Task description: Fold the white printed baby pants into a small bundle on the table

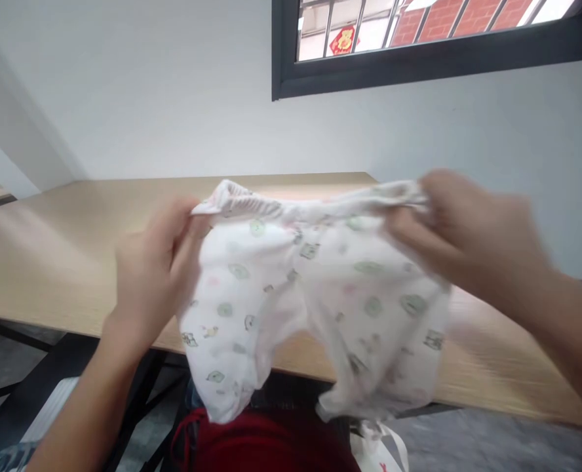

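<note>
I hold up a small white garment (291, 288) printed with little green and pink figures, above the near edge of a wooden table (65, 242). My left hand (156, 272) pinches the elastic waistband at its left end. At the waistband's right end, my right hand (461, 229) is closed on the fabric and smeared by motion. The garment's two short legs hang down in front of me.
The light wooden table runs along a white wall, with a dark-framed window (419, 59) above it. Below the table edge I see black table legs (50, 373), a red cloth (266, 446) and a white bag (384, 452) on the grey floor.
</note>
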A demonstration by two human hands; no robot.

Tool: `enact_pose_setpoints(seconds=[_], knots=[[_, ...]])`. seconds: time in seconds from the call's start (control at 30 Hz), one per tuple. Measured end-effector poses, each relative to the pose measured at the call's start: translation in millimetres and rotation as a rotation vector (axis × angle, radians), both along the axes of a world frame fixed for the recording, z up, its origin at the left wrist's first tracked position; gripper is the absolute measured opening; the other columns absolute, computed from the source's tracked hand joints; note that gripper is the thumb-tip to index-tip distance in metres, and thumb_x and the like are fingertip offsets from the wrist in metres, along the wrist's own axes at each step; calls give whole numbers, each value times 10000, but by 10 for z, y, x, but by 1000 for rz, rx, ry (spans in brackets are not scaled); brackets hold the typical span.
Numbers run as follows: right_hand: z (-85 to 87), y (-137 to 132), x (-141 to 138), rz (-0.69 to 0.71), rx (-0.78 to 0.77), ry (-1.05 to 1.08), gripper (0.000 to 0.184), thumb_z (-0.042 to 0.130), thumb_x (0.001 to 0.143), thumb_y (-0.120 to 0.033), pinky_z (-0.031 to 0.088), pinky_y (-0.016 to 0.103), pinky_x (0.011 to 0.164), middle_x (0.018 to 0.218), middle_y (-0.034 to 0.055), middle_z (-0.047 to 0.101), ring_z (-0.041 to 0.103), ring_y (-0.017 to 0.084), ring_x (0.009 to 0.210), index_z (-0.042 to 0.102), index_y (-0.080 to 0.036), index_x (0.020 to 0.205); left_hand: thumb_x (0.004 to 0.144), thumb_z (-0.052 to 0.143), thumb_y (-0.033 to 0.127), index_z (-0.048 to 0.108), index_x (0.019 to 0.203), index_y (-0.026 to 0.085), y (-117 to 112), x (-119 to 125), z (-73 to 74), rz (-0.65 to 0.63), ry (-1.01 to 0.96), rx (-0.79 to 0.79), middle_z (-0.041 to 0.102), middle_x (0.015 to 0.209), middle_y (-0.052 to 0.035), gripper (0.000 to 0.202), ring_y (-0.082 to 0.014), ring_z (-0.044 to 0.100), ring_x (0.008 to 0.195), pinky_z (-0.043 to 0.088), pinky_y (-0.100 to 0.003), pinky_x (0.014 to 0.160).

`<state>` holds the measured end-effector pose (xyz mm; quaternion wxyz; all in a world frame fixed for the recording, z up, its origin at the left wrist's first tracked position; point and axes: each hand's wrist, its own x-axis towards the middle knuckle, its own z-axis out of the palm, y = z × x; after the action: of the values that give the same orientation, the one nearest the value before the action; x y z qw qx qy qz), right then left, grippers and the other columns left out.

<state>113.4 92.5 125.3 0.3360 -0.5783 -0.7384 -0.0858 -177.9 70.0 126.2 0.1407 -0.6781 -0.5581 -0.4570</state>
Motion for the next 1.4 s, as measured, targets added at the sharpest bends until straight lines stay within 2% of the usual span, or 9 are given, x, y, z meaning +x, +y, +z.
enact_pose_setpoints(seconds=[0.17,0.33,0.57,0.73,0.9,1.07,1.2,1.33,1.4], knots=[[-368,824,-277,65,-229,-134,115,378,896,-258,223,243,423,465,-48,362,335,112,385,406,-188,809,857,384,424,557,865,195,809,-123,-285,-163,-104,-505,536,688,16,287,-121,464,610,305,-222,530],[-841,1521,-308,1,-314,-274,172,336,921,-246,274,272,492,635,56,532,476,177,537,468,-147,874,878,349,293,492,809,164,1508,7,-706,-255,-163,-652,504,706,6,204,-100,440,609,323,-201,533],[-916,1586,-222,-91,-338,-301,226,291,933,-245,307,287,538,770,120,593,539,232,648,470,-121,992,927,276,349,437,1029,179,1609,78,-879,-278,-129,-776,547,757,-4,255,-93,489,587,384,-208,541],[-970,1618,-191,-74,-408,-308,238,319,934,-280,336,287,558,811,131,597,560,248,702,479,-119,1007,870,449,428,557,877,117,1670,15,-896,-159,25,-786,566,799,-20,329,-130,545,690,457,-287,645],[-1024,1738,-201,-127,-424,-323,275,328,929,-291,375,318,609,860,156,599,569,284,779,485,-102,1054,877,457,394,555,987,130,1835,71,-956,-28,138,-701,574,970,-61,302,-168,554,880,450,-376,796],[-992,1653,-265,-109,-328,-365,292,322,893,-182,398,379,746,1017,199,554,520,311,932,499,-61,1092,893,410,371,535,1032,134,1781,64,-941,5,201,-656,572,993,-78,302,-184,547,902,424,-381,816],[-898,1397,-627,259,-124,-295,378,283,898,-162,290,399,969,1264,175,417,350,277,1170,446,-51,1221,904,288,272,509,1111,136,1541,-26,-882,-85,289,-601,515,1171,-130,331,-222,484,1056,353,-357,911],[-893,1221,-1163,692,-371,-224,417,176,954,-263,294,373,997,1304,80,427,359,209,1195,444,-141,1249,905,269,314,490,1183,148,995,-82,-902,-301,440,-657,476,1277,-92,391,-205,434,1161,306,-324,990],[-959,1252,-1366,784,-445,-344,439,170,959,-314,259,416,1014,1358,74,365,312,224,1234,400,-149,1295,905,263,364,443,1238,131,544,-102,-972,-377,526,-678,402,1353,-102,444,-226,346,1252,274,-357,1026]])
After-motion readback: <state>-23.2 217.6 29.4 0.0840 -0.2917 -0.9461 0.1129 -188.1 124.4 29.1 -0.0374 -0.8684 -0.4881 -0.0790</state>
